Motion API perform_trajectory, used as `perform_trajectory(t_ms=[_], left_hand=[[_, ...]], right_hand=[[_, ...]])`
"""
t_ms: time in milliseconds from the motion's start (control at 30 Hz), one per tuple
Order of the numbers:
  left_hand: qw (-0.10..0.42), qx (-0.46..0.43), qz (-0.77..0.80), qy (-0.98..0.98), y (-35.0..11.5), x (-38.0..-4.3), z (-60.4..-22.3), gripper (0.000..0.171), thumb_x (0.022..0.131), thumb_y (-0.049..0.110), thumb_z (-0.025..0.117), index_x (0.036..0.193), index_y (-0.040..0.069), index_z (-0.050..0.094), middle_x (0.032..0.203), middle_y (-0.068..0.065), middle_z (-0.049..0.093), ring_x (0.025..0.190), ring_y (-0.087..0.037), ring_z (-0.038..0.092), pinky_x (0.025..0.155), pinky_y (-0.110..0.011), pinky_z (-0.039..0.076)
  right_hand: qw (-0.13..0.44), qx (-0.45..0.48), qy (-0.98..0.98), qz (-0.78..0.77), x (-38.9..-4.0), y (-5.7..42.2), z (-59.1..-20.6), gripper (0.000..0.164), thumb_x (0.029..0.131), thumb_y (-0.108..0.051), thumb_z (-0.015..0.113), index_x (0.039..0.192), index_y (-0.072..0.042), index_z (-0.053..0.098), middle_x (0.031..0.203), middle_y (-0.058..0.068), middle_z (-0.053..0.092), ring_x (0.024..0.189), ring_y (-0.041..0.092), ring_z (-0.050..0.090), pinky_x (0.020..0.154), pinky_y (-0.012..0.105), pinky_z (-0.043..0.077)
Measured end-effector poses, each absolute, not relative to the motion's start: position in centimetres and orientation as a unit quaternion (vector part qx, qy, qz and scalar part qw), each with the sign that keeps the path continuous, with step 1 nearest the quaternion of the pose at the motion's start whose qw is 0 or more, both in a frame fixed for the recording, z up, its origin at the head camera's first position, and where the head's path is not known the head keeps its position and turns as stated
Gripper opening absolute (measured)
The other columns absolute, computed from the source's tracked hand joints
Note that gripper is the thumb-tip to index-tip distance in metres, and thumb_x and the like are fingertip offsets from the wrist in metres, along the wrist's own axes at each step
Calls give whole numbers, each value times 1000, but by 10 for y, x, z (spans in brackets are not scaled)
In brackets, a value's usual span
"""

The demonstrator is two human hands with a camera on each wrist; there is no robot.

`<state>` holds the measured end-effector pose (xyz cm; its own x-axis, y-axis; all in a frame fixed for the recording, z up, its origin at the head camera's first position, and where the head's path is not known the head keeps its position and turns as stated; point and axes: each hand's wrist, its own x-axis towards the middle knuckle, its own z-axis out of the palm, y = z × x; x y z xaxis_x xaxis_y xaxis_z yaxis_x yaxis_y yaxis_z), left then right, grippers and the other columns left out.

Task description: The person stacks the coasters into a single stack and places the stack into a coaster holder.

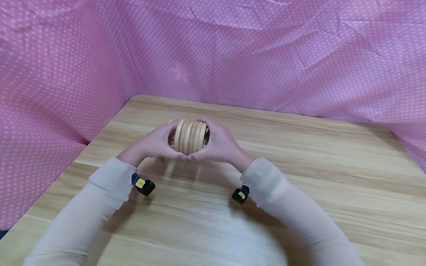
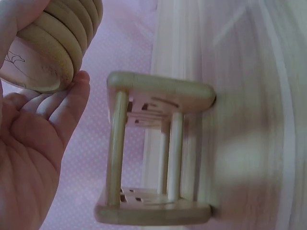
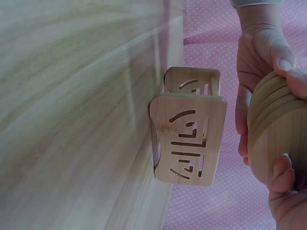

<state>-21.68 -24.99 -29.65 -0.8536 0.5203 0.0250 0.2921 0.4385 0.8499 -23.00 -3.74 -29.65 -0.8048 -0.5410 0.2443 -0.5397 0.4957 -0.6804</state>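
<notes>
Both hands hold a stack of several round wooden coasters (image 1: 189, 136) between them above the table. My left hand (image 1: 154, 142) grips one end of the stack, thumb and fingers curled round its rim. Opposite it, my right hand (image 1: 221, 142) holds the other end, and the thumbs nearly meet at the near side. In the left wrist view the end coaster (image 2: 36, 67) carries a thin line drawing on its face. Below the hands stands a wooden coaster rack (image 3: 184, 143) with cut-out side panels joined by round dowels; in the head view the hands and stack mostly hide it.
The wood-grain table (image 1: 332, 177) spreads out around the hands. A pink polka-dot cloth (image 1: 213, 55) hangs behind it and at the left. Small black cameras (image 1: 144, 184) are strapped at both wrists, over the pale sleeves (image 1: 293, 207).
</notes>
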Motion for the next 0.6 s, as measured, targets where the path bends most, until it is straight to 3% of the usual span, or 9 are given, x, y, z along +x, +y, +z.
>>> perform_trajectory(t_ms=[300,600], left_hand=[[90,228,463,852,-266,-223,-304,89,63,3,81,138,4,33,123,-14,53,110,-23,53,96,-30,46],[84,238,466,848,-275,-230,-302,81,63,0,79,133,5,38,121,-11,53,107,-18,52,93,-27,47]], right_hand=[[-11,-320,866,-385,-236,-54,-300,98,48,-35,88,132,-12,43,118,3,57,104,17,53,90,31,48],[-19,-315,871,-377,-241,-62,-299,97,50,-36,89,134,-16,43,123,3,55,110,20,46,94,35,44]])
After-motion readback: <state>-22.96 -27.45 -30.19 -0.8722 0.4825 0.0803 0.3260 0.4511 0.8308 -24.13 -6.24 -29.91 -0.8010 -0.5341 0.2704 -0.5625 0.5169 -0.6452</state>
